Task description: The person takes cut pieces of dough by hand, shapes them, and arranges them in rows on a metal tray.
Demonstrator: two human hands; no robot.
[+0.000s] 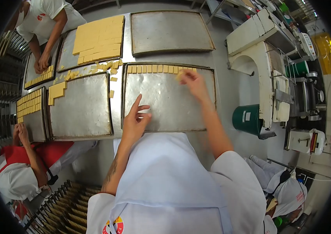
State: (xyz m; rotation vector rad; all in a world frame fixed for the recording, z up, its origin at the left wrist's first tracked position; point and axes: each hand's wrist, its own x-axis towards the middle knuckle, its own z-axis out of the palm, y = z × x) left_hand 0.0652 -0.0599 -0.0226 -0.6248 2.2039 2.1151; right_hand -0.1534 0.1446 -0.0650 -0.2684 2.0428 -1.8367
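Observation:
In front of me lies a metal baking tray [165,103] with one row of small yellow dough rectangles [150,69] along its far edge. At the right part of that row, my right hand [192,84] pinches a dough piece [179,75]; the fingers are slightly blurred. My left hand [136,119] hovers over the tray's left side, fingers apart and nothing in them. Left of my tray stands another tray [81,105] with a few joined dough pieces [57,93] in its far left corner.
A cut dough sheet [99,39] covers much of a back tray. Loose pieces [113,71] lie between trays. Another tray [171,31] stands behind mine. Two co-workers' hands [42,64] are busy at left trays. A green bucket [247,120] and white machine [247,46] stand right.

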